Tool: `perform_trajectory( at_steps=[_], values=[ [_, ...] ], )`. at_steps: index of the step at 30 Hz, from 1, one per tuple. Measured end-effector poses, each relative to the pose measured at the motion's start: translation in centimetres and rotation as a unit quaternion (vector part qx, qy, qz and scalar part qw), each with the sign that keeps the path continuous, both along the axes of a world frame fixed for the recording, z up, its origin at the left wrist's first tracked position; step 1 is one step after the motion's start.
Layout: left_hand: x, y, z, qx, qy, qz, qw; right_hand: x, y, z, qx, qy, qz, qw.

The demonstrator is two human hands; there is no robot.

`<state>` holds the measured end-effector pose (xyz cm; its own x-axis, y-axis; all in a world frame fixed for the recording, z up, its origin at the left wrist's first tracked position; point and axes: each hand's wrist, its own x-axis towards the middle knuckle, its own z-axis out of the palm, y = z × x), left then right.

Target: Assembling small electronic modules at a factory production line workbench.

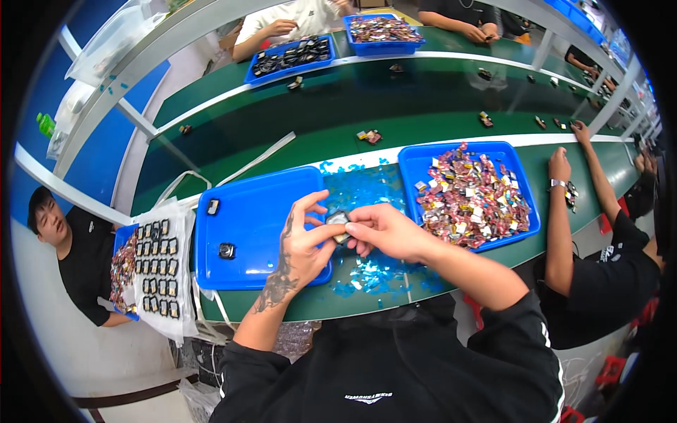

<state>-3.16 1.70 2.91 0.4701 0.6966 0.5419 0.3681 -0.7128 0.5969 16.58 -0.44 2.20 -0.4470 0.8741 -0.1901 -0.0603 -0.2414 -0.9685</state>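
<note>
Small dark square part | frame centre | being pinched by left hand and right hand fingertips | likely light, rigid, fiddly | gripping by edges

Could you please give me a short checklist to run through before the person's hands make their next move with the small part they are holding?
1. Small dark square part pinched by both the left hand and the right hand: ok.
2. Part held above the table, between the trays: ok.
3. Blue plastic tray on the left has bare room, with only two small dark parts inside: ok.
4. Blue plastic tray heaped with shiny mixed pieces lies near the right hand: ok.
5. Table between the trays free of blue film scraps: not ok.
6. Part's facing and condition: cannot tell.
</note>
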Motion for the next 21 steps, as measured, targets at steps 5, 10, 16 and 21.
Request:
perform_trajectory(
  at_steps=[5,10,16,21],
  values=[
    [4.8,-0.6,-0.7,-0.313,-0.202,-0.151,0.916,2.6,-1.7,0.9,0.032,0.027,-0.204,0.978],
    [6.1,0.5,-4.0,-0.501,-0.216,-0.194,0.815,5.4,-1.7,1.0,0.182,-0.268,-0.140,0.935],
    [2.7,1.4,-4.5,-0.479,-0.308,-0.063,0.820,18.6,5.2,0.4,0.291,-0.655,-0.355,0.600],
    [3.4,1.3,-4.7,-0.519,-0.253,-0.079,0.813,29.1,3.8,-5.7,0.134,-0.643,-0.261,0.707]
  ],
)
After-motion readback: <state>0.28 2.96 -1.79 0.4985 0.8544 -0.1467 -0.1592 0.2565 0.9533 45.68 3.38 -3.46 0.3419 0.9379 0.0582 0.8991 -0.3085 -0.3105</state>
